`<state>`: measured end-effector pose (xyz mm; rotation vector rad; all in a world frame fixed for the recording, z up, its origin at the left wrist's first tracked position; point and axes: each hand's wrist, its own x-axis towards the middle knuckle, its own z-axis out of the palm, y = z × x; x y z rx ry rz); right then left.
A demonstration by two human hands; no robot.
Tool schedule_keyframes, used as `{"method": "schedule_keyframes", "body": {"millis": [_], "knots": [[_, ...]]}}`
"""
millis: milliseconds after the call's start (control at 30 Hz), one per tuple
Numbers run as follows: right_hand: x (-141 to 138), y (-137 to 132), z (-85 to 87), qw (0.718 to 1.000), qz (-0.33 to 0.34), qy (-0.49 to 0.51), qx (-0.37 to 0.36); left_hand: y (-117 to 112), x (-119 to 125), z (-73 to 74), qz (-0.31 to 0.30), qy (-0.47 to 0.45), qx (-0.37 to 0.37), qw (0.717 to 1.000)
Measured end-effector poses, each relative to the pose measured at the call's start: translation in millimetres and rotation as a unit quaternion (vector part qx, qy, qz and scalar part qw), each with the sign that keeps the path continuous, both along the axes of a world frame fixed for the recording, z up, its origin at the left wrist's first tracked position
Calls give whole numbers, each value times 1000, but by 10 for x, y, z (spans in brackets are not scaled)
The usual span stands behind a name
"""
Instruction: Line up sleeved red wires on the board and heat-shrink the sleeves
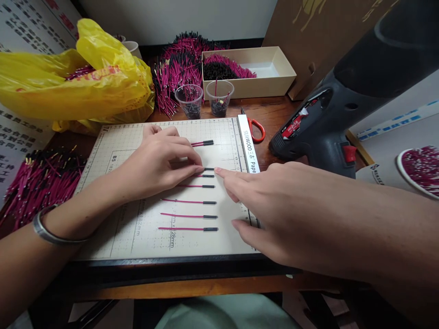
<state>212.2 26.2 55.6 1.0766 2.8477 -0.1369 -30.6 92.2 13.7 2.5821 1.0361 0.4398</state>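
My left hand pinches a magenta wire near its black sleeve, thumb and index finger together over the paper cutter board. The index fingertip of my right hand touches the right end of that sleeve, with the thumb held apart. Below it, several magenta wires with black sleeves lie in a spaced column, sleeves to the right. Above, a wire end with more than one black sleeve lies partly behind my left fingers.
Two clear cups with small black pieces stand behind the board, beside a cream box of wires. Orange-handled scissors and a dark heat gun are at right. A yellow bag and a wire pile are left.
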Motion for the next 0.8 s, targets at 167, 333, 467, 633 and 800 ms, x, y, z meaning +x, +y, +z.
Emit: {"method": "schedule_keyframes", "body": {"millis": [167,333,467,633,800], "knots": [[0,13,9,1000,4,3,-4,-5,-1,7,-1,-1,1,1000],[5,4,27,1000,1,14,-3,-16,9,1,5,10,5,1000],[55,-19,-55,998,21,23,52,-21,16,-8,1,-2,13,1000],[102,-26,-130,994,35,46,92,-13,8,-10,-7,-5,17,1000],[90,-10,-87,995,45,54,69,-7,-4,-14,-12,-5,15,1000]]}}
